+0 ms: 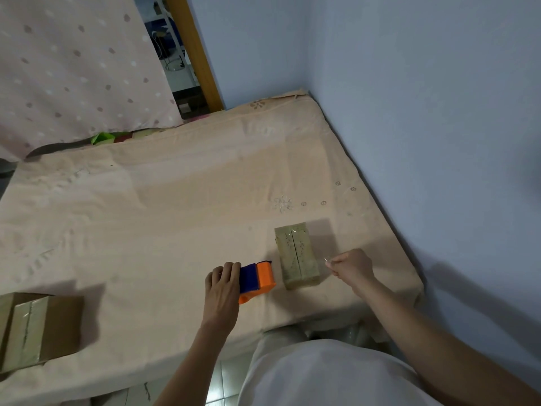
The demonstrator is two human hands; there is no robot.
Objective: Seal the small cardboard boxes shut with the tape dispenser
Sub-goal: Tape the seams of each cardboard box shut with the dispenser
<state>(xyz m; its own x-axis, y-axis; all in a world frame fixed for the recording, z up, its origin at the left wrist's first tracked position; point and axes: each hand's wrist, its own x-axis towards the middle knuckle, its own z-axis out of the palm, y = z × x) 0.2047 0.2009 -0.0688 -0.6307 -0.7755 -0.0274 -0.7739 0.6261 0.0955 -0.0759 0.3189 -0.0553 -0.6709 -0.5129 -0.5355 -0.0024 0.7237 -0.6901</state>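
Observation:
A small cardboard box (296, 254) lies on the bed near the front edge, its top flaps closed with a seam down the middle and glossy tape over it. Just left of it sits the orange and blue tape dispenser (257, 281); my left hand (223, 291) grips its left side. My right hand (352, 269) hovers right of the box, thumb and finger pinching a thin clear bit that looks like a tape end. A second, larger taped box (35, 328) rests at the far left near the bed's edge.
The peach bedsheet (175, 215) covers the mattress, which runs along the blue wall (424, 112) on the right. A dotted pink curtain (73, 68) hangs at the back left beside a wooden door frame (199, 60). Tiled floor shows below the bed's front edge.

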